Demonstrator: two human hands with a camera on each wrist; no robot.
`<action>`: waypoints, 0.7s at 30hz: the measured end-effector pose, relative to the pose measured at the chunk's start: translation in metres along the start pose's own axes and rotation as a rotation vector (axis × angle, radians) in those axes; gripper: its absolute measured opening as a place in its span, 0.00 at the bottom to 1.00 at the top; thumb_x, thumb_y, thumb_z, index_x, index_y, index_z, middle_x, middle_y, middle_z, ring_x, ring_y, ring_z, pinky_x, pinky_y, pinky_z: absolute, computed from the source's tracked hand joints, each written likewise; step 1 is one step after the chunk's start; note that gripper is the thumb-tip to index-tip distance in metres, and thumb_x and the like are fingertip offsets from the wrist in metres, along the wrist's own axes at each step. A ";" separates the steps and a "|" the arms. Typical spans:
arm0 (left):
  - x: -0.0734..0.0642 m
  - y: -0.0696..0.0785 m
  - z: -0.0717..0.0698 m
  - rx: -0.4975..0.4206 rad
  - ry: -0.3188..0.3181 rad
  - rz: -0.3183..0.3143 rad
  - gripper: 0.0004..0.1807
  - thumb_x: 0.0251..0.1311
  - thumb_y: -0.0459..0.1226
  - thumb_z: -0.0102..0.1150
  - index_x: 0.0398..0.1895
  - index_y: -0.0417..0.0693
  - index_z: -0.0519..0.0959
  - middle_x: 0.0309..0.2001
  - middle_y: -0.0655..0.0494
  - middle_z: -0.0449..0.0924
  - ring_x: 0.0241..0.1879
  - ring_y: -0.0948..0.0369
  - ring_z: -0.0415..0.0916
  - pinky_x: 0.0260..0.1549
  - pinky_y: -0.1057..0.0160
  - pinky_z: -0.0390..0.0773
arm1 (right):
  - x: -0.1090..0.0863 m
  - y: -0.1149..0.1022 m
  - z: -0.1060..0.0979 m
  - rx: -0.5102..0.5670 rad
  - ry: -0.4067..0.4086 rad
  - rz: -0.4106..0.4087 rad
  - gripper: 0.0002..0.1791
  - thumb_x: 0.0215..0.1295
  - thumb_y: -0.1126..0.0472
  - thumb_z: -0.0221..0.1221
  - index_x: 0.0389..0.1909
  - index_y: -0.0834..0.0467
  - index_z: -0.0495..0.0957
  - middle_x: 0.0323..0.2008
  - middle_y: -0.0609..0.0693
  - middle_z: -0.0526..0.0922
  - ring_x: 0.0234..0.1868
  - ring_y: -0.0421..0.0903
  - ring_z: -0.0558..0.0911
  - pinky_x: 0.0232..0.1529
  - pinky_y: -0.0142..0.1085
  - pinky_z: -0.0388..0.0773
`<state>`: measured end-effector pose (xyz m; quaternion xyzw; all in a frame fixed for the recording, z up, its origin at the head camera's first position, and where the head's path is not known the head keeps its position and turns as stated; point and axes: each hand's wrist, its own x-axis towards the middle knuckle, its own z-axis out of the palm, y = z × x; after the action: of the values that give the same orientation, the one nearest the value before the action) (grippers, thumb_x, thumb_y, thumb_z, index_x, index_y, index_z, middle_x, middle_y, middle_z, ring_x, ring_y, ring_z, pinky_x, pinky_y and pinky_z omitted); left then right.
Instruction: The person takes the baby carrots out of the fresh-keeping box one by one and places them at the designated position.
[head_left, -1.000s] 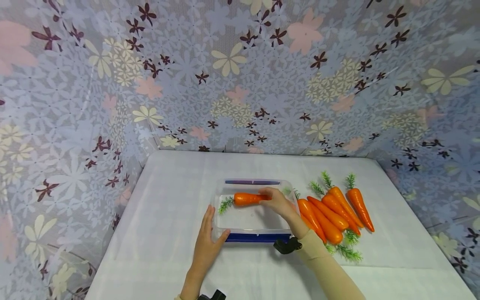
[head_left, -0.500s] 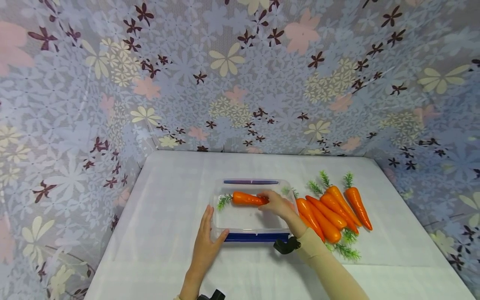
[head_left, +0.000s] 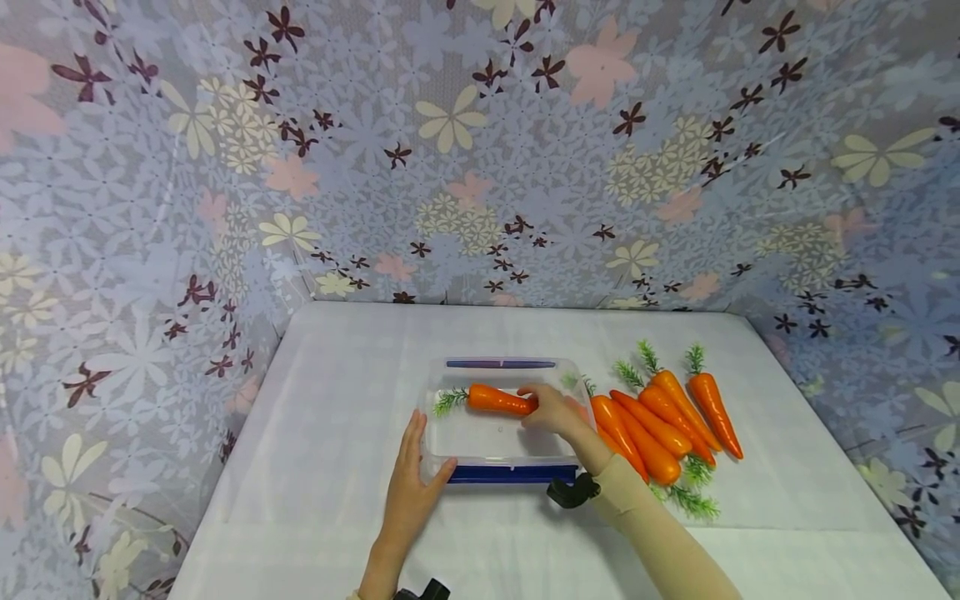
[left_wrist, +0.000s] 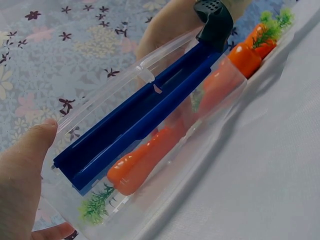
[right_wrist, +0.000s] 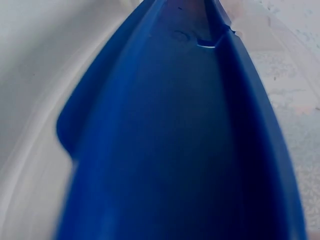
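Observation:
A clear plastic container (head_left: 480,442) with blue latches stands on the table, its near latch (left_wrist: 145,115) flipped outward in the left wrist view. Inside it lies an orange carrot (head_left: 495,399), leafy green top to the left. My right hand (head_left: 553,412) reaches over the right wall and pinches the carrot's thin tip. Through the wall, the left wrist view shows the same carrot (left_wrist: 132,172) low in the container. My left hand (head_left: 408,479) grips the left side, thumb at the near corner, fingers along the left wall. In the right wrist view the blue latch (right_wrist: 165,130) hides the fingers.
Several more carrots (head_left: 660,425) lie in a pile right of the container, some partly behind my right forearm. One carrot (head_left: 716,415) lies at the pile's far right. A white cloth (head_left: 360,358) covers the table; flowered fabric (head_left: 450,208) rises behind it.
The carrot's tip, in my right fingers, has swung a little toward the near side, so the carrot lies more slanted. My left hand keeps its place on the container.

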<state>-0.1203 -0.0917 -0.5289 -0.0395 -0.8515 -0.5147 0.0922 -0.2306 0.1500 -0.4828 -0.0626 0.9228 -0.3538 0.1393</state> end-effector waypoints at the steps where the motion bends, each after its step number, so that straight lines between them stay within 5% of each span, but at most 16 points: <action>1: 0.000 0.000 0.000 0.000 0.002 0.002 0.43 0.59 0.47 0.62 0.74 0.51 0.53 0.76 0.55 0.48 0.73 0.48 0.51 0.67 0.39 0.59 | 0.000 -0.001 0.000 -0.013 0.009 0.006 0.30 0.42 0.73 0.66 0.53 0.68 0.75 0.48 0.67 0.80 0.48 0.58 0.78 0.56 0.51 0.75; 11: 0.001 0.001 -0.003 -0.003 0.002 -0.002 0.43 0.58 0.48 0.62 0.74 0.50 0.54 0.76 0.55 0.48 0.73 0.48 0.52 0.67 0.40 0.60 | 0.003 0.000 -0.001 -0.010 0.104 -0.050 0.20 0.40 0.74 0.68 0.40 0.70 0.82 0.37 0.63 0.86 0.37 0.51 0.82 0.46 0.43 0.80; 21: 0.000 -0.001 0.000 -0.001 0.006 0.027 0.43 0.58 0.47 0.62 0.74 0.51 0.54 0.76 0.54 0.48 0.73 0.48 0.52 0.65 0.40 0.62 | 0.001 0.001 -0.003 0.132 0.156 -0.140 0.19 0.46 0.70 0.69 0.43 0.71 0.82 0.38 0.64 0.86 0.38 0.52 0.82 0.42 0.38 0.79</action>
<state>-0.1208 -0.0927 -0.5297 -0.0492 -0.8504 -0.5139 0.1018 -0.2325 0.1520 -0.4818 -0.0898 0.8989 -0.4264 0.0458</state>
